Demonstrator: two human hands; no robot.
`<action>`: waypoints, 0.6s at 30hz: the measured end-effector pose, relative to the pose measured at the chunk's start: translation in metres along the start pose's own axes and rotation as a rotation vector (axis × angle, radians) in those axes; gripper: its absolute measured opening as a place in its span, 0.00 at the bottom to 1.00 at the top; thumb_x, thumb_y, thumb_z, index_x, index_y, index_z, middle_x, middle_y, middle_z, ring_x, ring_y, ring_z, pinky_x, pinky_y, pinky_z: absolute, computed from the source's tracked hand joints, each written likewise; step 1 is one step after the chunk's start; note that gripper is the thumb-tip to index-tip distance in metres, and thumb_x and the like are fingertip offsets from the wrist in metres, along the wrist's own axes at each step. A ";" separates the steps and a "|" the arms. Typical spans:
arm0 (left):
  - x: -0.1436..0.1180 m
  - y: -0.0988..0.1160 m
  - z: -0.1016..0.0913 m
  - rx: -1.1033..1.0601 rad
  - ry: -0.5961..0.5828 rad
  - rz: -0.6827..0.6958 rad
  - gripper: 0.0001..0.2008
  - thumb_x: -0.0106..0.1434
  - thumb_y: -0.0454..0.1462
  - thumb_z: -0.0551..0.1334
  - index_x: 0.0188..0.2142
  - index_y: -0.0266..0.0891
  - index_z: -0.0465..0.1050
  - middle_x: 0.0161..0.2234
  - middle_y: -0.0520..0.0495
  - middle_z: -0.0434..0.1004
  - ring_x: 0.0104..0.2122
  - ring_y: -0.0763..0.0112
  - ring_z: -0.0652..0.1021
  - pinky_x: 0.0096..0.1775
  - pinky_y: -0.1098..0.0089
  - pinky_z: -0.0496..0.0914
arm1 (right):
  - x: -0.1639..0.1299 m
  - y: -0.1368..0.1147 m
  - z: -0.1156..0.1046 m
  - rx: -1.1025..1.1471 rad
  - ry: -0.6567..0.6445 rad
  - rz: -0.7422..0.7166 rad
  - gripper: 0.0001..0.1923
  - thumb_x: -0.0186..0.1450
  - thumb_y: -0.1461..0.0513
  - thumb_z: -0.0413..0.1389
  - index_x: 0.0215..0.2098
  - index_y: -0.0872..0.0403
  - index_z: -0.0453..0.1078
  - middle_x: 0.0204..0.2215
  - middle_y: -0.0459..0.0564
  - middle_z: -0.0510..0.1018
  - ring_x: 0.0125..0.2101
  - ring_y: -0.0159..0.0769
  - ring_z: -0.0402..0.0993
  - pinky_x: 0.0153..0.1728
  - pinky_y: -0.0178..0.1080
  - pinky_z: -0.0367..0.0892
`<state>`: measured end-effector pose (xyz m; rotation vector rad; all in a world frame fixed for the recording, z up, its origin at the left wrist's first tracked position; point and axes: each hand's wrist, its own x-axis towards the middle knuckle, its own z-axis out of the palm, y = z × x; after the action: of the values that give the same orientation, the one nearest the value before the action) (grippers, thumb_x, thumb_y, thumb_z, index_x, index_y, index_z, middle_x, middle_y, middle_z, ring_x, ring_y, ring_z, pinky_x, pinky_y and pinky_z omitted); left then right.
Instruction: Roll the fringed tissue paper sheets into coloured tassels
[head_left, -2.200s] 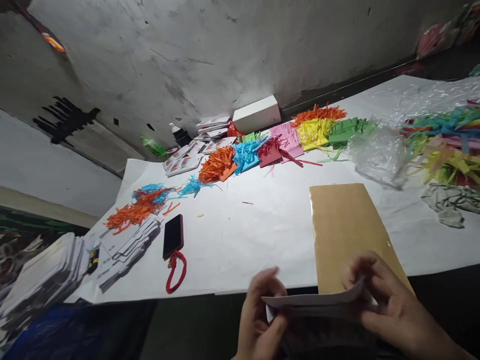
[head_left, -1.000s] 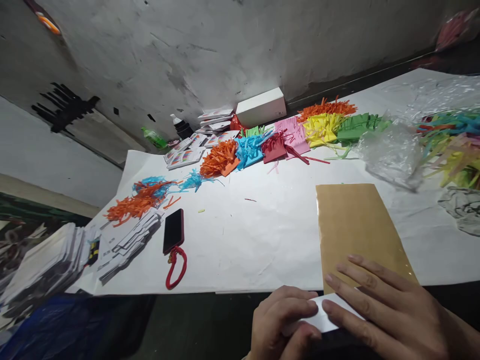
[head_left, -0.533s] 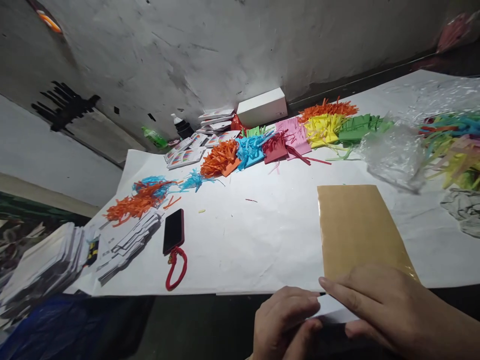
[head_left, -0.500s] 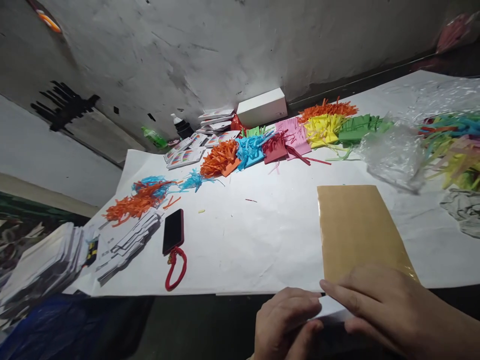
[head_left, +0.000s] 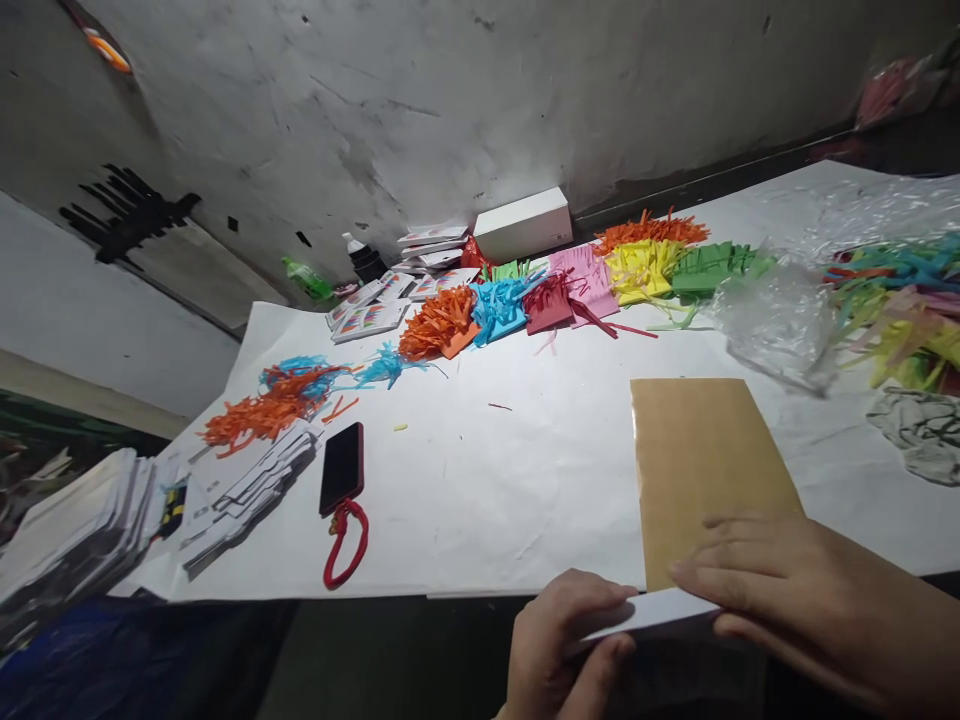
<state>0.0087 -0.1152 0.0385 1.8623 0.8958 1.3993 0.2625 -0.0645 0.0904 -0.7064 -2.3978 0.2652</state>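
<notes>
A white folded card [head_left: 651, 613] sits at the table's near edge, gripped from both sides. My left hand [head_left: 564, 647] pinches its left end between thumb and fingers. My right hand [head_left: 795, 592] lies over its right end, fingers flat on top and thumb below. Behind the card lies a glossy tan sheet [head_left: 697, 465] on the white paper covering the table [head_left: 525, 470]; my right fingers overlap its near edge.
A black phone [head_left: 343, 467] with a red strap [head_left: 344, 543] lies at the left. Stacks of white cards [head_left: 247, 490] sit further left. Heaps of coloured fringed paper [head_left: 555, 290] line the back, with a white box [head_left: 523, 223]. Clear plastic [head_left: 780, 310] and more strips [head_left: 900, 310] lie at right.
The card was held up loosely at first, then came down at the table edge. My right hand pressed flat over it and has slid slightly right; the view tilted a little.
</notes>
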 end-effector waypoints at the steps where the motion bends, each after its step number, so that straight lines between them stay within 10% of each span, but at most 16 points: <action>1: -0.003 0.000 0.003 0.000 0.011 -0.017 0.14 0.70 0.37 0.63 0.54 0.44 0.73 0.41 0.42 0.84 0.37 0.65 0.83 0.39 0.71 0.78 | 0.003 -0.003 0.002 -0.040 -0.052 -0.036 0.16 0.78 0.57 0.46 0.50 0.48 0.76 0.36 0.43 0.85 0.31 0.33 0.82 0.37 0.36 0.77; 7: -0.015 0.000 0.022 -0.028 0.235 -0.243 0.38 0.59 0.59 0.67 0.63 0.45 0.65 0.35 0.46 0.79 0.30 0.67 0.80 0.28 0.74 0.73 | 0.027 -0.014 0.005 0.122 -0.340 -0.057 0.15 0.76 0.63 0.49 0.58 0.53 0.70 0.29 0.44 0.82 0.23 0.34 0.78 0.20 0.37 0.62; 10: -0.013 0.001 0.028 -0.074 0.239 -0.349 0.34 0.64 0.50 0.68 0.65 0.48 0.59 0.29 0.53 0.75 0.20 0.77 0.71 0.21 0.77 0.63 | 0.036 -0.009 0.001 0.355 -0.491 0.031 0.15 0.77 0.61 0.47 0.59 0.44 0.69 0.35 0.42 0.84 0.28 0.33 0.81 0.23 0.35 0.64; 18: -0.020 0.006 0.033 -0.261 0.179 -0.392 0.42 0.63 0.54 0.67 0.68 0.45 0.51 0.44 0.42 0.74 0.41 0.59 0.78 0.44 0.60 0.74 | 0.022 0.023 0.009 0.276 -0.476 -0.144 0.26 0.74 0.62 0.54 0.68 0.41 0.61 0.29 0.39 0.81 0.22 0.29 0.76 0.20 0.34 0.60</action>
<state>0.0370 -0.1380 0.0255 1.3008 1.0439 1.3713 0.2517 -0.0337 0.0868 -0.3684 -2.7612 0.7579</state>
